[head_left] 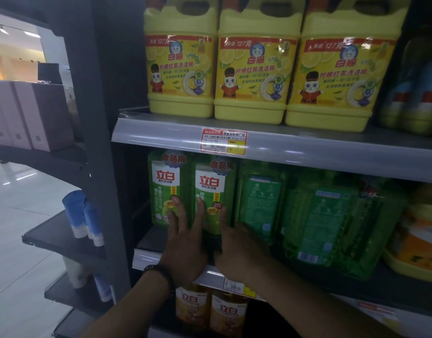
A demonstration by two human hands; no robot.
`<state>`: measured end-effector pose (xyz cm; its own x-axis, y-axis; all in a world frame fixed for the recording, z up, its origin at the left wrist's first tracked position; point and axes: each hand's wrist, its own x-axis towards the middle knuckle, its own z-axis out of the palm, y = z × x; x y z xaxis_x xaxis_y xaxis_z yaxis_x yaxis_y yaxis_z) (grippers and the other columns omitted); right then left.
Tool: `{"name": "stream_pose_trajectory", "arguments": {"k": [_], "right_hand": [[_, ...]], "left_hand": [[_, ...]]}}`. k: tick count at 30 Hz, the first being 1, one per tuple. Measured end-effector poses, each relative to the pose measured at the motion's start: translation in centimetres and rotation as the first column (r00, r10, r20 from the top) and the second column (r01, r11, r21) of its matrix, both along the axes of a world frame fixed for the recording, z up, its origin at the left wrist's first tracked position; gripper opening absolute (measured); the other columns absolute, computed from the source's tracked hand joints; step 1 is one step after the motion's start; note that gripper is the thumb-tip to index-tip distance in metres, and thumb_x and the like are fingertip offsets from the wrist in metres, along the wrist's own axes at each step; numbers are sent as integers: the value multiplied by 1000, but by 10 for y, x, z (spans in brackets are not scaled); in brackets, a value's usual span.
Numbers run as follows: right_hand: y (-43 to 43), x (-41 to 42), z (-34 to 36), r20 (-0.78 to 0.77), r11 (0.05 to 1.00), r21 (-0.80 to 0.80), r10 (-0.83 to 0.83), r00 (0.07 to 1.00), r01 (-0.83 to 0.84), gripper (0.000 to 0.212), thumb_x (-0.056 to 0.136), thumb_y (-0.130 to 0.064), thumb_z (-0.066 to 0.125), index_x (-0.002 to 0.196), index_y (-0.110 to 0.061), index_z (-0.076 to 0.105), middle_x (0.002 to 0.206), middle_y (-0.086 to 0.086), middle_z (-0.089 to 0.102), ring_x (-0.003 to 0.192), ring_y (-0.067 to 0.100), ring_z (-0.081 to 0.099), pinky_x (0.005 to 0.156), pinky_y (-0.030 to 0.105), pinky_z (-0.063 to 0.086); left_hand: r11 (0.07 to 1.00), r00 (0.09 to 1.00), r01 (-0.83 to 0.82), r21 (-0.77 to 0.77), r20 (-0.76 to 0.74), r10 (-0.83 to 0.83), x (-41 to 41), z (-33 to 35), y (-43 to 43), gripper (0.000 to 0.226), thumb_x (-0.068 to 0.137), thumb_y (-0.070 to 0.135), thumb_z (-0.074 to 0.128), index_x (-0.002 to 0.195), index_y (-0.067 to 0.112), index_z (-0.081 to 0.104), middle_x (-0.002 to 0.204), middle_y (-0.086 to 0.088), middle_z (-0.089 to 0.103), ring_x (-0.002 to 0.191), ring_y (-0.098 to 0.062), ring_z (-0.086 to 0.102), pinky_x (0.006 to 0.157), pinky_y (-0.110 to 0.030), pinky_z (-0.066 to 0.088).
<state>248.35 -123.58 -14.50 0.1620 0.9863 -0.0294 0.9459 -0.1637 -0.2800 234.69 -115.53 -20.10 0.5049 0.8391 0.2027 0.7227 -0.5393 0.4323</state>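
Detergent bottle (210, 191) upright between left grip (185, 242) and right grip (239, 250).

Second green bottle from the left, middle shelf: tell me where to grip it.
Grip the second green bottle low on its body, palms on both flanks, coming from the front: it stands upright, tight between neighbours, under the shelf. Left hand and right hand touch its lower part.
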Motion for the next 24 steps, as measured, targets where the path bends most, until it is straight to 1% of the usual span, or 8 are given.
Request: {"name": "stream_pose_trajectory", "arguments": {"k": [5,7,8,10,14,16,20,24], "right_hand": [[-12,7,-1,-11,997,79,8,1000,-7,104,101,-34,66,168,-36,-13,159,13,39,138,33,51,106,44,51],[-23,17,-2,-18,983,185,-7,1000,10,86,103,-37,63,169,-28,10,155,10,46,136,30,53,107,42,51],[-30,23,-3,-51,973,229,-29,998,40,77,103,-39,61,166,-23,20,154,9,49,135,29,54,107,41,51],[-42,35,-9,-157,956,254,-105,982,143,73,103,-41,60,164,-21,26,150,9,55,133,29,58,105,40,52],[-52,57,-21,-385,921,212,-228,894,326,81,100,-35,62,166,-17,21,127,17,69,99,27,70,77,35,56],[-47,69,-22,-457,900,199,-264,849,387,79,98,-27,64,165,-16,24,132,19,67,99,27,70,72,28,51],[-28,79,-17,-526,894,200,-247,814,401,83,80,-28,66,158,-20,38,140,10,67,117,30,69,95,43,60],[-10,86,-19,-618,895,158,-239,749,416,94,68,-28,65,157,-21,35,126,13,71,102,37,74,80,52,65]], "left_hand": [[1000,996,-30,2,79,29,3,6,-10,111,90,11,60,164,27,-21,160,-20,-46,149,-52,-34,127,-63,5],[990,970,-118,74,223,99,6,7,-19,95,82,6,64,165,19,20,167,-23,4,151,-52,14,119,-63,32],[981,947,-148,125,305,104,11,7,-25,79,78,4,65,152,17,42,152,-21,32,133,-49,39,107,-61,45],[984,911,-126,129,407,64,25,11,-38,53,77,0,65,127,17,58,122,-9,50,106,-37,56,87,-46,51],[995,912,61,-79,410,-24,57,25,-53,62,94,5,61,151,20,43,137,-5,48,124,-29,54,93,-28,41],[977,903,114,-178,429,-28,66,31,-51,71,97,8,61,160,19,29,148,-8,44,134,-32,49,98,-28,39],[957,856,179,-227,515,-38,73,37,-46,66,95,-2,58,142,40,39,132,9,57,132,-22,57,100,-26,46],[948,830,207,-241,556,-40,80,44,-49,68,94,-7,56,129,47,34,120,26,52,123,-8,54,102,-26,46]]}}
